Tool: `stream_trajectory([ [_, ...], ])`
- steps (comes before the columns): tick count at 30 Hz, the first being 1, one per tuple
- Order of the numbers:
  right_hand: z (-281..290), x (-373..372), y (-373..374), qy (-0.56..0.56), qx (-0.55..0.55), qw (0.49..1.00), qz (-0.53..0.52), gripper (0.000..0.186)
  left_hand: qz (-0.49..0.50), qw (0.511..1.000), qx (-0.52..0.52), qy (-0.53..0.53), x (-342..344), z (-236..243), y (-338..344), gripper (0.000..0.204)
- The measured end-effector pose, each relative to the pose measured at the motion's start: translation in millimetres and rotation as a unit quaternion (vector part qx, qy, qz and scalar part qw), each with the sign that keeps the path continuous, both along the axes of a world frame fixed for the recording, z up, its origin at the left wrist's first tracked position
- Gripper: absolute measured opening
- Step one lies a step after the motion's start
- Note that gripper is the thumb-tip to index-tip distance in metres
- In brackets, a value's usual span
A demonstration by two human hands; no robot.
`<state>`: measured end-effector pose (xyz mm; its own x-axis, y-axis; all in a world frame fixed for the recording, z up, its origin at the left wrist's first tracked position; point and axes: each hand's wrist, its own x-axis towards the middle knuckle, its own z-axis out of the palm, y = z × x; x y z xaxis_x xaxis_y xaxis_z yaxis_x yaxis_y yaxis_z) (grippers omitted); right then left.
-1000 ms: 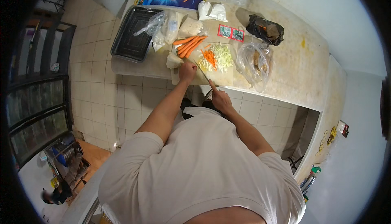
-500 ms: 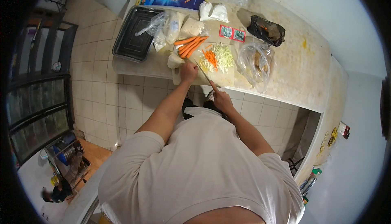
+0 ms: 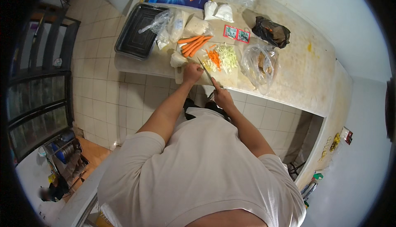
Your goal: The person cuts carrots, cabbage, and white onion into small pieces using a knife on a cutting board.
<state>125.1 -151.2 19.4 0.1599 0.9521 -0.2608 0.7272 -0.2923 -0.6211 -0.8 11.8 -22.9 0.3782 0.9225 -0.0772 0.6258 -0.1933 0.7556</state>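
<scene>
Right hand [image 3: 222, 98] closed about the handle of a knife [image 3: 207, 72], forefinger laid forward toward the blade. From that grip the knife's long axis slants ahead and to the left, its tip pointing past the far side of the left hand [image 3: 192, 72]. That slant is the relation to note: the left fist sits ahead and left of the knife grip, just left of the blade, so edge and knuckles lie close. Left fingers curled in, set down at the near part of a pale cutting board [image 3: 225, 80]; from where I stand, cannot tell whether they pinch a small piece or only rest there. Just left of that fist, a whitish vegetable chunk [image 3: 177, 59]. Straight ahead of the left fist, whole carrots [image 3: 194, 45] in a loose bundle, long axes running away and rightward; the left hand is the nearer of the two. Across the blade, ahead of the right hand, orange shreds [image 3: 214, 58] lie against a pale green shredded heap [image 3: 227, 57]. Farther out: clear plastic bag [image 3: 259, 66] ahead and right of the knife grip, black tray [image 3: 136, 31] well off to the left of both hands, beyond the chunk.
</scene>
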Motion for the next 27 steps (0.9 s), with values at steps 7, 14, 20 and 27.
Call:
stream_trajectory([
  [7, 5, -3, 1, -0.040, -0.052, 0.998, 0.008, 0.071, 0.015, 0.999, -0.007, 0.043, 4, -12, 0, 0.014],
  [14, 26, 6, -16, 0.000, -0.043, 0.999, 0.005, 0.065, 0.019, 0.999, 0.010, 0.050, 2, -13, 0, 0.014],
  [20, 28, 12, -20, -0.005, -0.109, 0.994, 0.015, 0.068, 0.030, 0.999, 0.041, -0.003, -1, -12, 2, 0.012],
  [27, 31, 11, -8, 0.074, -0.014, 0.995, -0.065, 0.065, -0.011, 0.998, 0.054, 0.020, -1, -13, 0, 0.021],
])
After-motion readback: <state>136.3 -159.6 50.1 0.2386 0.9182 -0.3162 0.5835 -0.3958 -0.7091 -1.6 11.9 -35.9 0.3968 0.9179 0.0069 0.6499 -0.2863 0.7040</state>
